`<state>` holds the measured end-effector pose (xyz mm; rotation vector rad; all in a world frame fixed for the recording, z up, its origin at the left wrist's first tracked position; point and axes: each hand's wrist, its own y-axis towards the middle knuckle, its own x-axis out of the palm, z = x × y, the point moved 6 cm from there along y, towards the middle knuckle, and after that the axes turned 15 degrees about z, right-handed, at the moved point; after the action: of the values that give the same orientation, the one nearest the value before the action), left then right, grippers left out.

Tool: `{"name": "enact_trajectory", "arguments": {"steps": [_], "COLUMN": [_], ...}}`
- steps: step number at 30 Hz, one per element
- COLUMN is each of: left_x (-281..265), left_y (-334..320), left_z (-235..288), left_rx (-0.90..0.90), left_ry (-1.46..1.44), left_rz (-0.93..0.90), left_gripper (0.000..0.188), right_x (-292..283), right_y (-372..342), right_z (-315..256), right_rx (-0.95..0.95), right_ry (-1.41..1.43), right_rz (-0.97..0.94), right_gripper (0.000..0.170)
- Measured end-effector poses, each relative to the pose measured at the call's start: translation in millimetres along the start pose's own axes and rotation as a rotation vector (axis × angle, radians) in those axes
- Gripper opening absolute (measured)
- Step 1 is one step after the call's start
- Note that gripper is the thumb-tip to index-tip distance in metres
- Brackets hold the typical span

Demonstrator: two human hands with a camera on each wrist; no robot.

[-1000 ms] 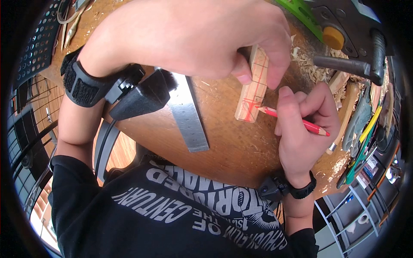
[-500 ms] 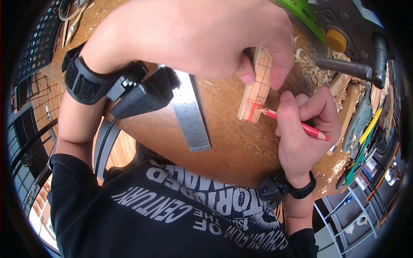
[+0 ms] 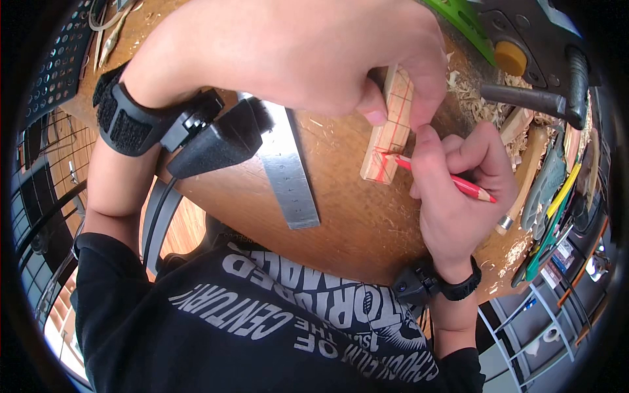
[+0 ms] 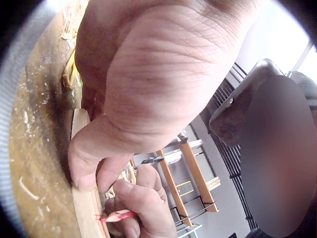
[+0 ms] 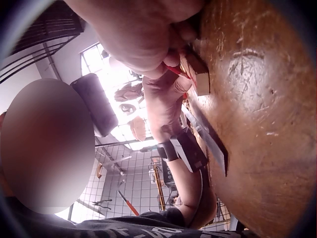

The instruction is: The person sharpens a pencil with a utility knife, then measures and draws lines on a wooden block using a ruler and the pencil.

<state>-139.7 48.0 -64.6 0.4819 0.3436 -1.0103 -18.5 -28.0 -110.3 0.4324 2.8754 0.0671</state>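
A small wooden block (image 3: 392,131) with red pencil lines across its top lies on the workbench. My left hand (image 3: 308,56) reaches over from the left and pinches the block's far part between thumb and fingers. In my right hand (image 3: 462,193) is a red pencil (image 3: 468,188), its tip on the near part of the block's marked face. The left wrist view shows the pencil tip (image 4: 111,216) against the block's edge (image 4: 89,218), below the left thumb. From the right wrist view the block's plain end face (image 5: 202,83) sits on the bench beside both hands.
A steel ruler (image 3: 291,183) lies left of the block on the wooden workbench (image 3: 354,223). A metal clamp or vise (image 3: 524,98) stands at the far right. Wood shavings (image 3: 481,108), a wooden-handled tool (image 3: 527,170) and several other hand tools crowd the right side.
The pencil tip has shifted slightly up and left across the block's marked end, the right hand moving with it. The block and left hand have moved only slightly.
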Motion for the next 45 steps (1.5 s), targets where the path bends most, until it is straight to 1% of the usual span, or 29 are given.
{"name": "enact_trajectory", "arguments": {"steps": [2, 4, 8, 11, 14, 16, 17, 19, 20, 22, 23, 25, 29, 31, 32, 34, 35, 37, 38, 40, 41, 43, 44, 45], "left_x": [1, 3, 4, 2, 2, 0, 1, 5, 3, 0, 1, 2, 4, 3, 3, 2, -1, 1, 3, 3, 3, 0, 4, 9], "left_y": [-1, -4, -5, -3, -4, -6, -6, -3, -2, 0, -1, -3, -5, -9, -10, -12, -10, -4, -5, -7, -7, -4, -5, -2], "left_z": [0, 4, 2, 6, 3, -1, -1, -7, -5, 0, -1, 4, 2, -4, -5, 1, 4, 4, 2, -1, -6, -10, -8, -9], "left_rx": [0.002, 0.135, 0.147, 0.11, 0.156, 0.151, 0.151, 0.003, 0.003, -0.005, -0.005, 0.131, 0.104, 0.153, 0.152, 0.278, 0.277, 0.142, 0.142, 0.21, 0.212, 0.26, 0.269, 0.148], "left_ry": [-0.004, 0.072, 0.056, 0.101, 0.103, -0.038, -0.037, -0.012, -0.013, 0.006, 0.005, 0.073, 0.109, -0.042, -0.041, 0.054, 0.055, 0.082, 0.082, 0.02, 0.02, -0.141, -0.136, 0.01], "left_rz": [-0.01, 0.018, 0.061, 0.009, -0.005, 0.053, 0.053, 0.059, 0.059, -0.038, -0.038, -0.009, 0.023, 0.108, 0.109, 0.13, 0.131, 0.003, 0.003, 0.08, 0.08, 0.062, 0.058, 0.109], "left_gripper": [0.023, 0.024, 0.025, 0.026, 0.027, 0.027, 0.027, 0.027, 0.027, 0.028, 0.028, 0.028, 0.028, 0.028, 0.028, 0.028, 0.028, 0.026, 0.026, 0.026, 0.026, 0.024, 0.024, 0.024], "right_x": [0, 1, 0, -1, -1, -1, 0, 0, 0, 0, 0, 0, -1, -4, -5, -7, -7, -9, -9, -9, -10, -13, -14, -14], "right_y": [0, 0, -1, -1, -1, -1, -1, 0, 0, -1, -1, -1, -1, 0, 0, -1, -2, -2, -3, -3, -3, -3, -2, -2], "right_z": [0, -1, 0, 0, 0, -1, -2, -2, -1, 0, 1, 0, 1, 0, 0, 1, -1, -1, -3, -3, -2, -1, -2, -3], "right_rx": [-0.002, 0.007, 0.006, -0.002, 0.017, 0.011, 0.011, 0.06, 0.061, 0.026, 0.026, -0.002, 0.018, 0.018, 0.018, 0.031, 0.03, 0.122, 0.122, 0.152, 0.151, 0.14, 0.131, 0.144], "right_ry": [-0.011, -0.003, -0.008, -0.01, 0.001, -0.003, -0.003, -0.018, -0.019, -0.012, -0.012, -0.005, 0.001, -0.008, -0.008, 0.009, 0.01, 0.023, 0.023, 0.034, 0.034, 0.094, 0.095, 0.118], "right_rz": [0.002, 0.007, 0.011, 0.001, -0.005, -0.013, -0.013, 0.007, 0.007, 0.017, 0.018, 0.001, -0.025, 0.03, 0.029, 0.064, 0.063, 0.139, 0.139, 0.161, 0.162, 0.172, 0.178, 0.198], "right_gripper": [0.036, 0.036, 0.035, 0.035, 0.035, 0.035, 0.035, 0.035, 0.035, 0.035, 0.035, 0.035, 0.035, 0.035, 0.035, 0.035, 0.035, 0.036, 0.036, 0.036, 0.036, 0.035, 0.035, 0.035]}}
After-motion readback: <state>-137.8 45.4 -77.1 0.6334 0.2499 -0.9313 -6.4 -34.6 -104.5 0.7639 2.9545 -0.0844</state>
